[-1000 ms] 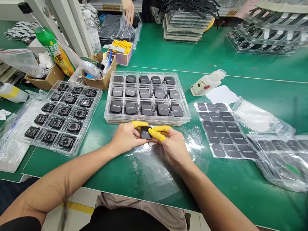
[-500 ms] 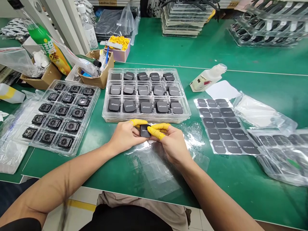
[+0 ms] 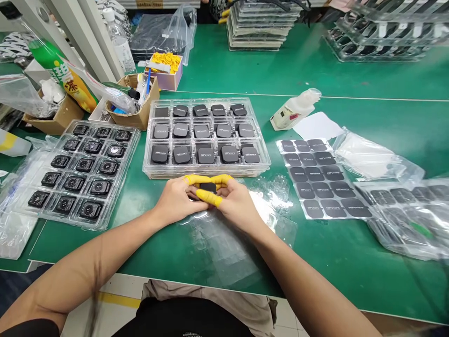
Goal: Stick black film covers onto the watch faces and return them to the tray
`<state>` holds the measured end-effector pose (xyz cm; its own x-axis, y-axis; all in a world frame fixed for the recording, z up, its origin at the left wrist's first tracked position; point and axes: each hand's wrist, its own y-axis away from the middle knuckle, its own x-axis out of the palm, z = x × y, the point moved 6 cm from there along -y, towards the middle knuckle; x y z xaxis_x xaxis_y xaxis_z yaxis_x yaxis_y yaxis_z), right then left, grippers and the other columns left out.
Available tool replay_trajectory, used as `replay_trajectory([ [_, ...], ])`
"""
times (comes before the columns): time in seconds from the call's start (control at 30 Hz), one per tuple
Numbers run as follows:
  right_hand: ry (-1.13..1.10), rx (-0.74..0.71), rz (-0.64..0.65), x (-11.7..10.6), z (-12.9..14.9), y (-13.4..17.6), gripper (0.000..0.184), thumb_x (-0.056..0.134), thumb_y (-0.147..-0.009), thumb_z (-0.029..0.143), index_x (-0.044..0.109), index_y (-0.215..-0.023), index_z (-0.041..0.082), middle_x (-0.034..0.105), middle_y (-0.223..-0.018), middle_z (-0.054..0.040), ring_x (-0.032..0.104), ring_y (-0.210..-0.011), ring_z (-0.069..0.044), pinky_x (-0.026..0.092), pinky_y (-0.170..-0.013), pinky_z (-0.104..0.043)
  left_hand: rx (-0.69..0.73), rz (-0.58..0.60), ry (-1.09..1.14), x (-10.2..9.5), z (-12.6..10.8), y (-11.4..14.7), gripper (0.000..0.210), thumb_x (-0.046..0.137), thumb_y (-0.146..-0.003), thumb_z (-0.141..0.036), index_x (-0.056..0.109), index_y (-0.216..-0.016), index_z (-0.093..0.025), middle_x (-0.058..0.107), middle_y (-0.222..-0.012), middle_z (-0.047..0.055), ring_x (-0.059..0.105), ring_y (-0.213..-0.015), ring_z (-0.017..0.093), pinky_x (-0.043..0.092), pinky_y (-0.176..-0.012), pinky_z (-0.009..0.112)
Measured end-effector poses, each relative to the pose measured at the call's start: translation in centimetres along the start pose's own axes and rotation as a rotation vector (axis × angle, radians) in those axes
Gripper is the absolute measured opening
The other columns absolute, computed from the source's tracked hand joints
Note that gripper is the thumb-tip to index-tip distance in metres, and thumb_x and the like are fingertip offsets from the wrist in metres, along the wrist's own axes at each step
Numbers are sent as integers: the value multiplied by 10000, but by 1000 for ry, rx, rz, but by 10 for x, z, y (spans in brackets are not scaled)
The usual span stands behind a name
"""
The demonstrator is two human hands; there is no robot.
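My left hand [image 3: 177, 201] and my right hand [image 3: 235, 203] meet over the green mat, both closed on one small black square watch body [image 3: 208, 188]. Yellow finger cots cover my fingertips, and my right thumb presses across the body's front. Just beyond my hands stands a clear tray [image 3: 206, 171] filled with black square bodies. To the right lies a sheet of black film stickers [image 3: 322, 178]. A second clear tray [image 3: 45, 213] at the left holds watch bodies with round sensors facing up.
Crumpled clear film [image 3: 224, 248] lies under and before my hands. A white squeeze bottle [image 3: 293, 111] lies beyond the sticker sheet. Plastic bags [image 3: 403, 215] crowd the right. Cardboard boxes [image 3: 136, 119], a green drink bottle [image 3: 61, 77] and stacked trays [image 3: 256, 32] stand at the back.
My fingers have closed tighter around the black body, hiding more of it; my right thumb now lies over its face. The co-worker's hand at the far edge is gone from view.
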<state>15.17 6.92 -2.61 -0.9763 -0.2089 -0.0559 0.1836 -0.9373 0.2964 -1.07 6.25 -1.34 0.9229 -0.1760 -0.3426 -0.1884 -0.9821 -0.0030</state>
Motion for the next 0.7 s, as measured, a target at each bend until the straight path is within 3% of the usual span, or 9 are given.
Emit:
replay_trajectory([
  [0.1,-80,44,1,0,-4,-3,512,839,-709,675,692,-876,214,696,-715,-7,663,-631,-180,586,-614,-327,-50,21,86,2,4,-2,562,929,-650,-316,763,-1163,-158,817,-841,30,791,-752,191,651,-735,277],
  [0.23,-3,-45,4,-1,2,-2,521,934,-627,584,704,-913,215,730,-768,-9,674,-678,-170,562,-617,-286,-22,17,3,4,4,0,570,944,-628,-298,767,-1151,-158,820,-870,38,793,-775,197,667,-780,298],
  [0.3,-46,-21,-15,-3,1,-3,514,887,-678,639,689,-884,212,719,-719,-9,671,-623,-166,559,-581,-282,3,-15,-26,2,-4,6,554,945,-642,-305,766,-1145,-159,821,-887,42,787,-756,189,672,-767,300],
  [0.37,-147,26,-59,-7,-2,-4,541,780,-757,732,672,-849,211,700,-662,-10,658,-540,-162,558,-533,-287,91,-74,-87,-6,-27,13,529,941,-676,-340,768,-1147,-170,819,-930,51,771,-740,174,674,-748,302],
  [0.47,-209,15,-79,-10,-4,-4,544,741,-790,749,650,-753,214,677,-626,-6,623,-479,-148,524,-477,-274,247,-161,-317,-34,-78,10,490,920,-730,-394,778,-1157,-200,798,-999,61,742,-817,176,661,-780,316],
  [0.53,-142,-35,-41,-9,-1,-1,500,721,-853,668,626,-654,220,644,-591,-1,587,-467,-142,484,-468,-272,208,-207,-437,-65,-102,-15,522,903,-745,-454,773,-1187,-209,778,-1085,72,724,-942,206,635,-846,336],
  [0.6,-42,-93,-13,-7,2,4,495,687,-908,557,595,-552,225,602,-545,-3,553,-475,-146,441,-489,-286,117,-199,-540,-101,-108,-55,627,899,-712,-530,765,-1221,-190,750,-1173,90,693,-1019,240,594,-898,365],
  [0.7,27,-181,2,-5,6,8,553,614,-950,468,565,-456,226,607,-542,-25,571,-550,-171,433,-575,-319,-48,-90,-727,-146,-89,-121,633,871,-723,-514,771,-1221,-136,730,-951,55,640,-872,208,523,-851,348],
])
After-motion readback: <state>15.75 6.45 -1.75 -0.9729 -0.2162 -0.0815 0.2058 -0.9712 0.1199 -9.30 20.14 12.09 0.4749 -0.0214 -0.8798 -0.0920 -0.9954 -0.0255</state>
